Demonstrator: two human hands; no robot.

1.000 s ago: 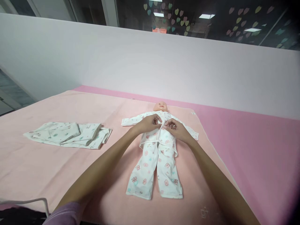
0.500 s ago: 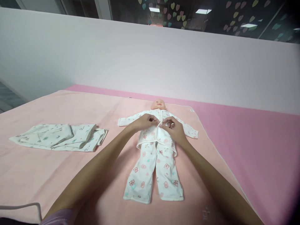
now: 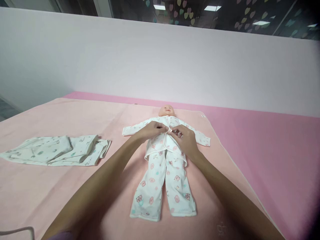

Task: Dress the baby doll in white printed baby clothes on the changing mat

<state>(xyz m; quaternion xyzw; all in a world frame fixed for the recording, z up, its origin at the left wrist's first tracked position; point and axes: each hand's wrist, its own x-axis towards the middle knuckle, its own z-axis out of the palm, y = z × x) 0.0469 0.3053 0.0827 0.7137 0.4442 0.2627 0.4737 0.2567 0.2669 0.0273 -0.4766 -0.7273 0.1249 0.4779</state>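
A baby doll (image 3: 166,110) lies on its back, dressed in a white printed jacket (image 3: 153,146) and matching trousers (image 3: 152,186). Its sleeves spread out to both sides. My left hand (image 3: 155,129) pinches the jacket's front edge at the middle of the chest. Opposite it, my right hand (image 3: 183,136) pinches the other front edge, and the fingertips of both hands nearly meet there. A small fold of cloth shows between them; any fastener is too small to make out.
A folded white printed cloth (image 3: 55,151) lies to the left on the peach blanket (image 3: 120,116). Under the blanket is a pink mat (image 3: 262,143), bordered by a white wall (image 3: 160,63) at the back. A grey bent tube (image 3: 20,229) shows at the lower left.
Both hands stay at the jacket front, with the fingers shifted slightly and the edges brought closer together. The view has moved a little.
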